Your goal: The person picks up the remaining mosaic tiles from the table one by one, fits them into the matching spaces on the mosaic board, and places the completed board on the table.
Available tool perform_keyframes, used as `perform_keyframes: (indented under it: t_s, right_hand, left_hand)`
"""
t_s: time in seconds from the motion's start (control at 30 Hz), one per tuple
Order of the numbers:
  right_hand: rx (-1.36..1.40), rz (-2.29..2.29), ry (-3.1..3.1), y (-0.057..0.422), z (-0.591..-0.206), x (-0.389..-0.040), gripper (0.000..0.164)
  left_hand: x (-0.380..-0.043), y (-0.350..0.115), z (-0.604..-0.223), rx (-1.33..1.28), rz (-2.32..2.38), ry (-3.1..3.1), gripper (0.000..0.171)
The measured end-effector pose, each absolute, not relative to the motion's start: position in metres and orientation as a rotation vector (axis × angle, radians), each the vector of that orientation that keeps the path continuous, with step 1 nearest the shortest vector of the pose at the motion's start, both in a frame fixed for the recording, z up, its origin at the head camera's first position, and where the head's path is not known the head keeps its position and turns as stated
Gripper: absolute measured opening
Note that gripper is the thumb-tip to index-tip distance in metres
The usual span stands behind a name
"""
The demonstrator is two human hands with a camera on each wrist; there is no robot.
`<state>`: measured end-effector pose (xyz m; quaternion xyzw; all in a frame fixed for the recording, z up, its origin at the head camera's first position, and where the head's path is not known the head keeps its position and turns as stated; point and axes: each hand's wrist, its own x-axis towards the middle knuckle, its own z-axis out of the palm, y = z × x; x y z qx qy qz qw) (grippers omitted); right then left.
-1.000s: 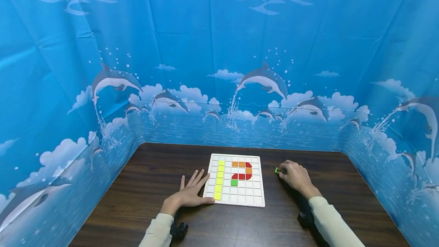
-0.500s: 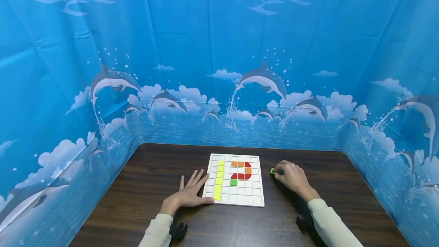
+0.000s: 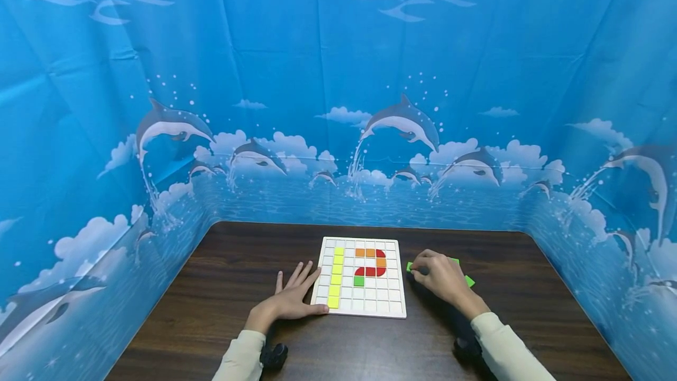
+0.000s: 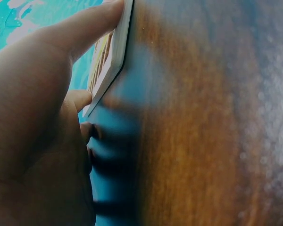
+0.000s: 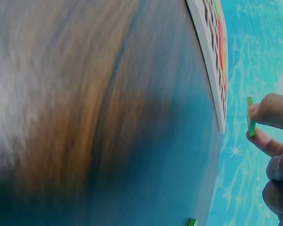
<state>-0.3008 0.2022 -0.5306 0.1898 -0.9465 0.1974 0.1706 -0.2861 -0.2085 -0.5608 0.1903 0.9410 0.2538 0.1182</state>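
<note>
A white square grid board (image 3: 388, 308) lies on the table. It bears a column of yellow tiles (image 3: 335, 279) and a curve of orange tiles (image 3: 360, 252) and red tiles (image 3: 368, 272). One green tile (image 3: 359, 281) sits below the curve. My left hand (image 3: 290, 300) rests at the board's left edge, fingers spread, thumb on the near left corner. Right of the board, my right hand (image 3: 441, 277) pinches a small green tile (image 5: 251, 117) between thumb and finger. Other green pieces (image 3: 470, 281) lie beyond that hand, partly hidden by it.
The dark wooden table (image 3: 211, 310) is enclosed by a blue dolphin-print curtain (image 3: 296, 75) at the back and sides. A dark wrist device (image 3: 275, 356) is on the left wrist. In the right wrist view, a green piece (image 5: 192, 222) shows at the bottom edge.
My right hand has moved left toward the board with the green tile. Green pieces behind it have come into sight. The left hand stays on the board's edge.
</note>
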Motion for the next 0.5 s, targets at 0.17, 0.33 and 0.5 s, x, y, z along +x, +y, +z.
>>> perform_keyframes:
  t_s: [0.17,0.33,0.5]
  right_hand:
    - [0.568,0.570,-2.669,0.193,-0.528,-0.295,0.008]
    - [0.608,0.581,-2.652,0.183,-0.525,-0.288,0.009]
    - [0.673,0.595,-2.618,0.174,-0.523,-0.283,0.008]
  left_hand:
    - [-0.279,-0.206,-0.547,0.540,0.749,2.731,0.110]
    - [-0.275,-0.204,-0.543,0.536,0.757,2.728,0.110]
    - [-0.275,-0.203,-0.541,0.533,0.774,2.721,0.109]
